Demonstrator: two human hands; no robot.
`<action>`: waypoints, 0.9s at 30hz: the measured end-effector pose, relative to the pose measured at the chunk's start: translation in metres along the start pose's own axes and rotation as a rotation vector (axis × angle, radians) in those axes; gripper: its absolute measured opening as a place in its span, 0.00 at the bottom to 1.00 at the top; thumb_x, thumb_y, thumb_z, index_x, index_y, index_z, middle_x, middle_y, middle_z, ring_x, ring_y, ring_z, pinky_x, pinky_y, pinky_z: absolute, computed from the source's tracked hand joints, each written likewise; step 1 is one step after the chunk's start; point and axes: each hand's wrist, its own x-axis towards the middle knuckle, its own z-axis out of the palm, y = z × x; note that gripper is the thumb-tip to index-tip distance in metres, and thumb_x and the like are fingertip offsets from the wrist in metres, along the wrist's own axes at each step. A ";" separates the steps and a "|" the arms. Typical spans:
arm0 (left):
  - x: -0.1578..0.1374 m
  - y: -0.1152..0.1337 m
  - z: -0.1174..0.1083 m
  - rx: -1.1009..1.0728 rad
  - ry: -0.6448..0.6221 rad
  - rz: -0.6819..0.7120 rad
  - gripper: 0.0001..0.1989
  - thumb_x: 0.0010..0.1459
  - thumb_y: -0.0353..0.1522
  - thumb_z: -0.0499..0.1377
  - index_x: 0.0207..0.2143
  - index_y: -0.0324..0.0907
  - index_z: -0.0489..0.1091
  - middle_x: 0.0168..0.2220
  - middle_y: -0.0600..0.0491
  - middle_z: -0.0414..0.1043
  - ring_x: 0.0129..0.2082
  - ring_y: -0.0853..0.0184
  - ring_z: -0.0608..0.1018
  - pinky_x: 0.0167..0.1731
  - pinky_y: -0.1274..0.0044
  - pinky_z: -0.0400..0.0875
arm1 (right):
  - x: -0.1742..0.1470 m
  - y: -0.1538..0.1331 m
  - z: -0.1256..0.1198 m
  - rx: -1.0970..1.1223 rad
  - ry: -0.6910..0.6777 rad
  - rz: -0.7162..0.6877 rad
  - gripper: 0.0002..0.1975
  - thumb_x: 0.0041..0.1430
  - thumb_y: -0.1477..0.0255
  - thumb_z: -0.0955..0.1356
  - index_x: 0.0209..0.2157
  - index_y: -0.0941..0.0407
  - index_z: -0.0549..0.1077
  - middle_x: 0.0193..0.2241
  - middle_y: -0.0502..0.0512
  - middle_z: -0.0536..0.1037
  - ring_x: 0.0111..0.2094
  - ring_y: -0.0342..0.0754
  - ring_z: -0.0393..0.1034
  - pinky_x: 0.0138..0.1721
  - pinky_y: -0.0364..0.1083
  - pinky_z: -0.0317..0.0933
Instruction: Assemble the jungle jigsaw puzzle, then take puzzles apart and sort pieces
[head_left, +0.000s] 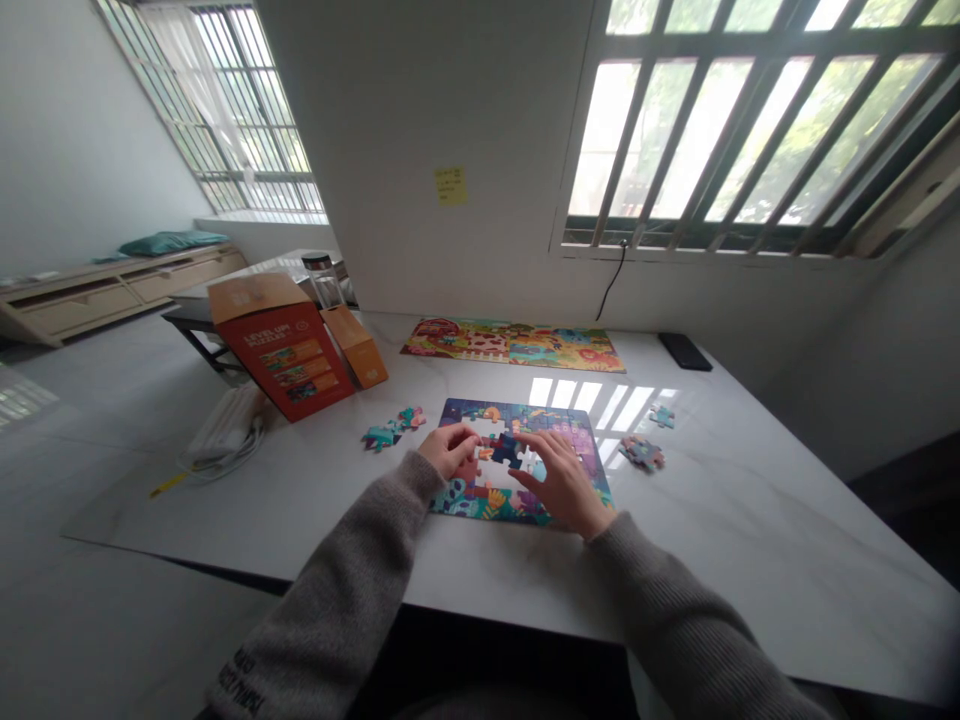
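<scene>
A partly assembled jigsaw puzzle point(495, 505) with a dark purple and blue border lies on the white table, its middle showing bare gaps. My left hand point(448, 450) is over its left side, fingers pinched together; whatever they hold, if anything, is hidden. Over the right half is my right hand point(561, 478), thumb and fingers apart. A dark blue puzzle piece point(507, 450) lies in the middle area, just left of the right fingertips. I cannot tell whether they touch it.
Loose puzzle pieces point(381, 436) lie to the left, and a small pile of pieces point(642, 453) to the right with a single piece point(662, 416) behind. Finished puzzles point(480, 340), a red box point(281, 350), a black phone point(685, 351) and a white cable point(225, 440) are around.
</scene>
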 end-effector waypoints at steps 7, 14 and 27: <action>-0.003 -0.004 0.004 -0.046 -0.189 -0.015 0.20 0.55 0.48 0.62 0.32 0.40 0.65 0.22 0.54 0.72 0.20 0.70 0.73 0.21 0.79 0.67 | -0.001 -0.004 0.000 0.076 -0.036 -0.064 0.24 0.63 0.66 0.70 0.59 0.50 0.64 0.49 0.58 0.75 0.48 0.56 0.69 0.50 0.57 0.65; -0.002 -0.004 0.005 -0.046 -0.172 -0.001 0.20 0.57 0.49 0.60 0.32 0.40 0.66 0.20 0.57 0.69 0.19 0.71 0.73 0.21 0.80 0.66 | 0.000 -0.001 -0.005 0.099 -0.077 -0.070 0.26 0.62 0.68 0.70 0.60 0.48 0.64 0.49 0.57 0.76 0.48 0.56 0.69 0.49 0.57 0.65; -0.001 -0.009 0.005 -0.021 -0.139 0.052 0.16 0.57 0.44 0.60 0.37 0.40 0.70 0.21 0.58 0.69 0.21 0.70 0.75 0.25 0.77 0.71 | -0.103 0.085 -0.086 -0.036 -0.011 0.346 0.16 0.61 0.61 0.69 0.49 0.51 0.72 0.45 0.60 0.76 0.49 0.57 0.70 0.52 0.56 0.65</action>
